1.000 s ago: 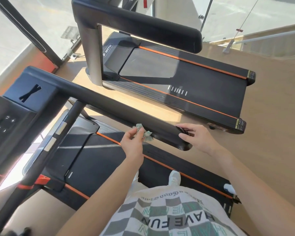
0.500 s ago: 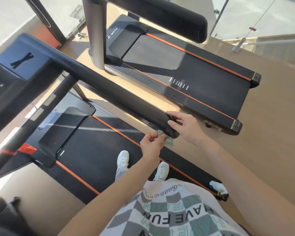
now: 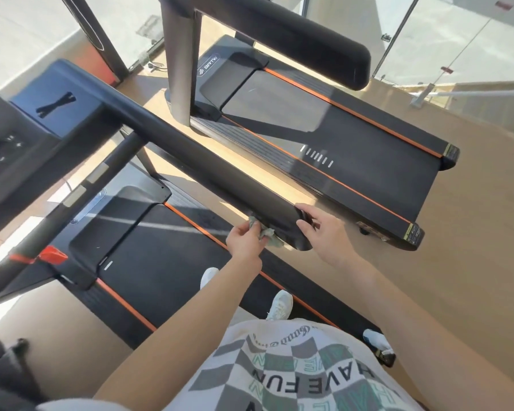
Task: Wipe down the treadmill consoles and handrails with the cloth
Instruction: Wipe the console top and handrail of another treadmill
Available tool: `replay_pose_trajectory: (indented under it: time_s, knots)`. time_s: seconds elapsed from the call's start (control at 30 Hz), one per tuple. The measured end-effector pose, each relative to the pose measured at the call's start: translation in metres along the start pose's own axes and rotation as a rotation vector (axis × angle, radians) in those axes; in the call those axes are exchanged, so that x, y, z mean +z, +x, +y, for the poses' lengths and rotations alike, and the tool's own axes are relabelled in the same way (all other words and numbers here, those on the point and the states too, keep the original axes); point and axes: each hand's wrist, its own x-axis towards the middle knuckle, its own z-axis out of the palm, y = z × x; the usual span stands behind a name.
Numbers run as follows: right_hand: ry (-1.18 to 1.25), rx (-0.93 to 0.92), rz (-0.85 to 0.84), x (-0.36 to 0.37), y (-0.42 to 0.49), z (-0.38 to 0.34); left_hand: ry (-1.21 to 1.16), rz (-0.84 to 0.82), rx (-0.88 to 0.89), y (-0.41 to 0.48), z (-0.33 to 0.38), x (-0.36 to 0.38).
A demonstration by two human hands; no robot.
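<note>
A black padded handrail [image 3: 208, 170] runs from the console [image 3: 18, 143] at the left down to its rounded end in the middle. My left hand [image 3: 245, 240] pinches a crumpled grey-green cloth [image 3: 266, 232] against the near underside of that end. My right hand [image 3: 324, 232] rests on the tip of the rail, fingers curled over its top and end cap.
I stand on a black treadmill belt [image 3: 149, 262] with orange side stripes. A second treadmill [image 3: 339, 137] with its own black handrail [image 3: 303, 46] and grey upright stands just beyond. Tan floor lies to the right, glass walls at the back.
My left hand with the cloth has slid down the handrail from its upper side to the underside near the end. My right hand stays at the tip.
</note>
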Motion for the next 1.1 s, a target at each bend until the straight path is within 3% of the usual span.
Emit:
replay_pose_trajectory:
  time_s: [0.2,0.57,0.8,0.97,1.1]
  knots:
    - [-0.056,-0.048,0.113,0.01,-0.003,-0.014,-0.013,-0.111,-0.11,-0.003,-0.008,-0.002]
    - [-0.294,-0.181,0.076,0.054,0.05,-0.091,-0.135,-0.006,0.079,0.083,0.116,-0.053]
    - [-0.472,-0.121,-0.006,0.09,0.105,-0.125,-0.099,0.097,0.226,0.133,0.159,-0.068]
    - [-0.471,-0.09,-0.039,0.103,0.11,-0.122,-0.062,0.092,0.167,0.147,0.147,-0.062]
    - [-0.449,-0.082,-0.015,0.102,0.109,-0.121,0.003,-0.029,0.004,0.138,0.123,-0.057]
